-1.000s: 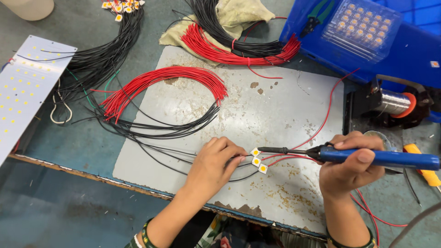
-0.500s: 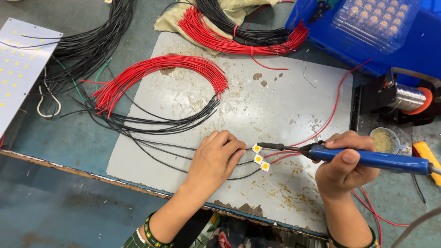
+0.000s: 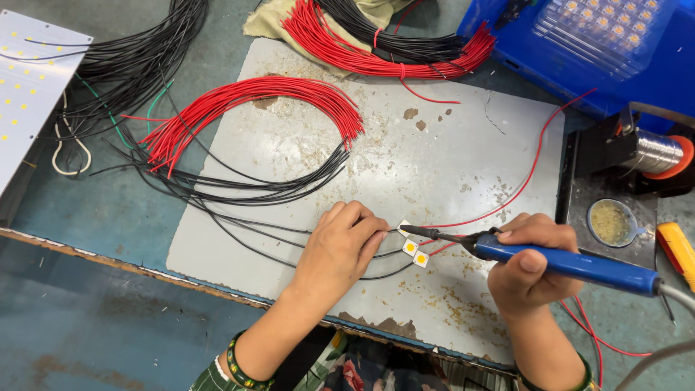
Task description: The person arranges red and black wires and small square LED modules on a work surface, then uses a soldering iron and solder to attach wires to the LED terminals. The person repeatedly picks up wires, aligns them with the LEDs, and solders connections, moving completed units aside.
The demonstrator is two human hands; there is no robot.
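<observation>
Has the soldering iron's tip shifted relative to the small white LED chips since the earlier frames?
No. The soldering iron in the right hand keeps its tip at the same top chip of the LED chips; only the camera view shifted. The left hand stays beside them.

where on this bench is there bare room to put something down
Bare: the grey mat between the red wire bundle and the solder spool. Crowded: near the left hand, LED chips and the soldering iron in the right hand.

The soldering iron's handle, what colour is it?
Blue, held in the right hand; the soldering iron shows clearly in the head view.
</observation>
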